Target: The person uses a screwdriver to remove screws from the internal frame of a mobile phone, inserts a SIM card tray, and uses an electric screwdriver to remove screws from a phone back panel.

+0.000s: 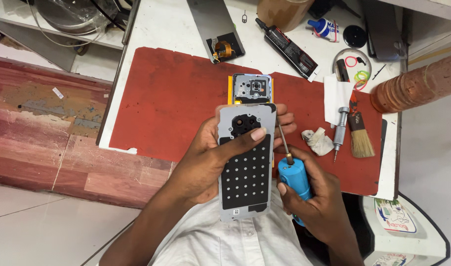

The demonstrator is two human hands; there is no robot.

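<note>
Phone cover [246,162] is clamped by L hand [213,160] above red mat [166,103]; blue screwdriver [294,180] is gripped by R hand [316,197] at cover's rt edge; open phone [251,88] just beyond.

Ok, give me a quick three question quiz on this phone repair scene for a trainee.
1. True or false: the right hand holds a blue screwdriver.
2. What does the left hand hold? A) back cover B) brush C) glue tube
3. What lies beside the grey screwdriver on the red mat, to its right?

Key:
1. True.
2. A, the back cover, inner side up, thumb across it.
3. The brush.
</note>
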